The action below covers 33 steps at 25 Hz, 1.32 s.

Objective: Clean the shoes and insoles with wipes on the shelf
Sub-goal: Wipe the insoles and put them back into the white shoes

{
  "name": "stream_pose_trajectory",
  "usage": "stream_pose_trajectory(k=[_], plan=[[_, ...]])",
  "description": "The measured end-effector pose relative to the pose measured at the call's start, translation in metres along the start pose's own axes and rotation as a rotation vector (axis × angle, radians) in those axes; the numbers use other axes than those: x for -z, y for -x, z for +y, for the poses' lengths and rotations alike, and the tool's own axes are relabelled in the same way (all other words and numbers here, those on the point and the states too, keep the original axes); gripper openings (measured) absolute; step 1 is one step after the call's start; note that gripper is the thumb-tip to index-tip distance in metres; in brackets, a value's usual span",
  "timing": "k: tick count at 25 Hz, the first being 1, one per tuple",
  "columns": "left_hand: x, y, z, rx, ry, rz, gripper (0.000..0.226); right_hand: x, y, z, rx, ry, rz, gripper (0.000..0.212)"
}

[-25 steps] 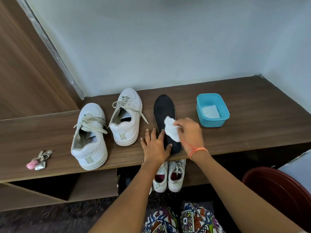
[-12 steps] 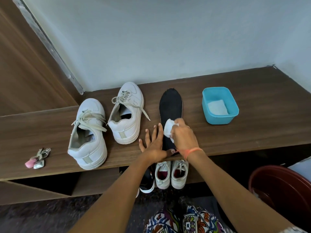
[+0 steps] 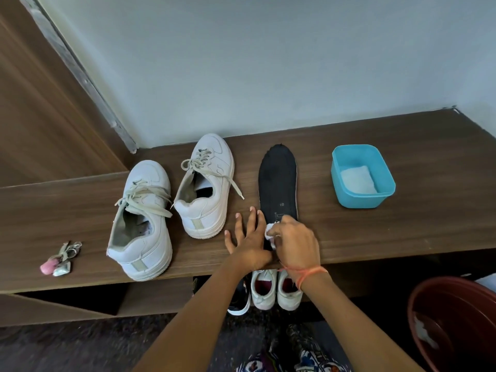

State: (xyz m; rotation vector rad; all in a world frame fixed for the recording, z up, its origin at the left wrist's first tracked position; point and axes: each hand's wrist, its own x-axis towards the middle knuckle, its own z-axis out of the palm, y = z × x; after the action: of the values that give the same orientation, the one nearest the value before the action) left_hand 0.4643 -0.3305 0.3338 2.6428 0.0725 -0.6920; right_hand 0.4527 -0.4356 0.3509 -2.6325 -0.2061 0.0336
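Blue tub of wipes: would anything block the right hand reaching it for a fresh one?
Nothing visible does. The right hand holds a wipe on the black insole at its heel end, and only bare shelf lies between it and the open blue tub farther right.

The shelf (image 3: pixel 402 224) is finished in matt wood grain, the insole (image 3: pixel 277 181) is covered in matt black cloth, the shoes (image 3: pixel 142 221) are done in smooth white leather-look, and the tub (image 3: pixel 359 201) at 3 o'clock is moulded in slightly glossy blue plastic.

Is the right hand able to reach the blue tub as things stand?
Probably yes: the blue tub stands open on the shelf, nothing between it and the right hand, though that hand grips a wipe.
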Motion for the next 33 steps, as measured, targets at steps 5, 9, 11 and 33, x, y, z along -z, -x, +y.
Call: stream_pose_trajectory(k=[5,9,11,33], plan=[[0.002,0.000,0.000,-0.006,0.017,-0.036,0.102,0.005,-0.054,-0.006,-0.125,0.020,-0.006,0.023],[0.001,-0.001,0.000,-0.002,-0.004,-0.034,0.100,0.004,-0.069,-0.016,-0.128,0.050,0.006,0.022],[0.001,-0.003,0.002,0.025,-0.034,-0.038,0.101,0.004,-0.054,-0.018,-0.119,0.086,0.013,0.023],[0.003,0.001,0.004,0.031,-0.008,-0.051,0.101,0.000,0.005,-0.012,-0.280,0.080,0.022,0.021]])
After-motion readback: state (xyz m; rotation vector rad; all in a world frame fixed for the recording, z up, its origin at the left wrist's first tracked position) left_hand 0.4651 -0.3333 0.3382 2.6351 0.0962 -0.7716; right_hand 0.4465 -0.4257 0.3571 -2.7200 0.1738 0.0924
